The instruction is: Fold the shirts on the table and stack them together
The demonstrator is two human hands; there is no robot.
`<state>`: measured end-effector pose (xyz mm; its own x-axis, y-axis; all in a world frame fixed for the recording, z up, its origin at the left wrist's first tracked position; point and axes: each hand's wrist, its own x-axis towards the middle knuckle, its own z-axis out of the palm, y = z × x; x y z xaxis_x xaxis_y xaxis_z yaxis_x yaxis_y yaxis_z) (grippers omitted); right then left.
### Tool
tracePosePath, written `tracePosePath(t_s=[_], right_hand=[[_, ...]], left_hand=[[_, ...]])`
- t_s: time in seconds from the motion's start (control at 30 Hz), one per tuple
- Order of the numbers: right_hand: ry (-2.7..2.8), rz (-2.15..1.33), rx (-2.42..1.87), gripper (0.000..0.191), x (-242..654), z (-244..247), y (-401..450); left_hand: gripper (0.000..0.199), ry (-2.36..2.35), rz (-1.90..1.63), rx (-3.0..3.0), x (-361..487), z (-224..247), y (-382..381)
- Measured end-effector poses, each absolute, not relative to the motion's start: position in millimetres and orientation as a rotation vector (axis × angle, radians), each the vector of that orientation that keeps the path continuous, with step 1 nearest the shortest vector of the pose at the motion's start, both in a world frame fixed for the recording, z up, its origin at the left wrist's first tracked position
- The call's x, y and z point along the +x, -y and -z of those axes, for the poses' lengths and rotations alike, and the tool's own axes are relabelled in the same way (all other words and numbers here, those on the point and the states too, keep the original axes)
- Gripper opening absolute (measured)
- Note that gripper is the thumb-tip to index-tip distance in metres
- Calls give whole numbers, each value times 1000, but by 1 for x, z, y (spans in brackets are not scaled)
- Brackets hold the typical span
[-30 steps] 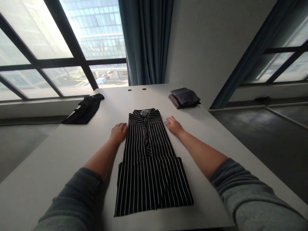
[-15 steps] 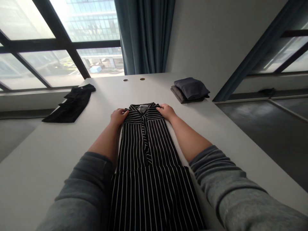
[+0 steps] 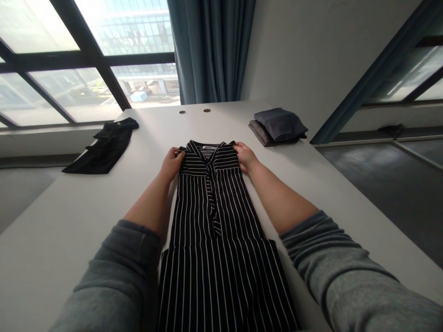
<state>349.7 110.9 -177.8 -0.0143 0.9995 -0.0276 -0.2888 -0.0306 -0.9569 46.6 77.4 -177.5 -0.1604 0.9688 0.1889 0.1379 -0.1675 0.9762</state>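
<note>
Left hand [image 3: 171, 164] and right hand [image 3: 245, 157] pinch the shoulders of a black-and-white striped shirt dress [image 3: 214, 230] lying lengthwise on a white table [image 3: 58, 216].
Fingers [image 3: 180, 152] of the left hand curl over one shoulder edge; fingers [image 3: 237, 146] of the right pinch the other, collar [image 3: 207, 145] between them. Folded black garment [image 3: 105, 146] lies to the left, stack of folded grey clothes [image 3: 278, 124] to the right.
</note>
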Motion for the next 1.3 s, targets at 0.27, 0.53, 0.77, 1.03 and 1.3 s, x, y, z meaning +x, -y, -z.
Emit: tracePosePath(t_s=[0.27, 0.53, 0.77, 1.03, 1.3], right_hand=[[800, -1559, -1049, 20, 343, 168, -103], [854, -1609, -1066, 17, 340, 165, -104], [891, -1594, -929, 22, 345, 154, -97], [1028, -1464, -781, 37, 358, 129, -81], [1192, -1267, -736, 41, 368, 114, -33]], left_hand=[[37, -1328, -1356, 1147, 51, 180, -83], [35, -1456, -1243, 1164, 59, 183, -93], [46, -1198, -1286, 1078, 59, 171, -84], [45, -1100, -1380, 1197, 49, 143, -67], [48, -1200, -1383, 1482, 45, 108, 0]])
